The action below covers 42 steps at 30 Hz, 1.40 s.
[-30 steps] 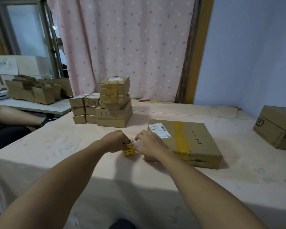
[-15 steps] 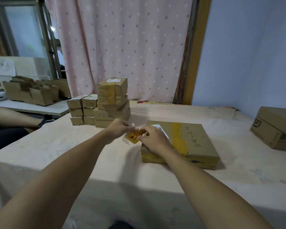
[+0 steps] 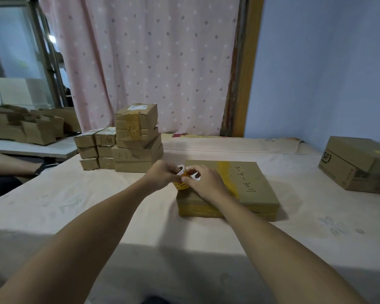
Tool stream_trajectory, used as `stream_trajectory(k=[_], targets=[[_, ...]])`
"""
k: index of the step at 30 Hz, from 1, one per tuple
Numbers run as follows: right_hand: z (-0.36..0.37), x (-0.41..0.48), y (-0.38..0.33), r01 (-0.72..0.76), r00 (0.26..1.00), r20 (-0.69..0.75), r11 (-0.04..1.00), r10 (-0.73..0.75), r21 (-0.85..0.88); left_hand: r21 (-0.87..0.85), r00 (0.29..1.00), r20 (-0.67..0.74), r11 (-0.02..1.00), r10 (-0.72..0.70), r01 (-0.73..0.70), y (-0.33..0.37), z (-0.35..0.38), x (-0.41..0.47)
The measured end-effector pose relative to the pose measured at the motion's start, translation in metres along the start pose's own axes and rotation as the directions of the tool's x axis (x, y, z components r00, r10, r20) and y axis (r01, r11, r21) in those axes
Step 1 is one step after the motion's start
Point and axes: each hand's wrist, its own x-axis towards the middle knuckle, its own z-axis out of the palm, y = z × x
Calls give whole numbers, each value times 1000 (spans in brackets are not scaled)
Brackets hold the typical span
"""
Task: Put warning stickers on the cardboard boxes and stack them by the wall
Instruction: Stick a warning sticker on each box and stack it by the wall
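Both hands meet up front: the left hand (image 3: 162,176) grips the sticker roll (image 3: 181,184), and the right hand (image 3: 204,183) pinches its loose strip right beside it. The flat cardboard box (image 3: 246,185) lies on the worktop (image 3: 97,205) under the right hand. The stacked boxes (image 3: 136,148) sit beyond the left hand, and another box (image 3: 355,165) is well off right.

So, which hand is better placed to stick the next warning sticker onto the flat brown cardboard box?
Probably the right hand: it hovers over the flat brown cardboard box, pinching at the small yellow sticker roll. The left hand grips that roll beside the box.
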Motion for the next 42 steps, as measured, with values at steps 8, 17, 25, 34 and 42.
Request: stream_trajectory(k=[8, 17, 25, 34, 42], targets=[[8, 7, -3, 26, 999, -33, 998, -28, -53, 159, 995, -74, 986, 63, -51, -6, -2, -2], [13, 10, 5, -80, 983, -152, 987, 101, 139, 250, 996, -88, 968, 27, -5, -19, -19, -8], [8, 13, 22, -228, 946, -133, 899, 295, 374, 447, 985, -168, 889, -31, 104, -47, -31, -17], [-7, 8, 35, -264, 939, -80, 851, 334, 454, 799, 995, -93, 599, 27, 58, -62, -8, -16], [-11, 9, 46, -264, 948, -37, 844, 317, 467, 861, 988, -96, 508, 117, 24, -46, -10, -4]])
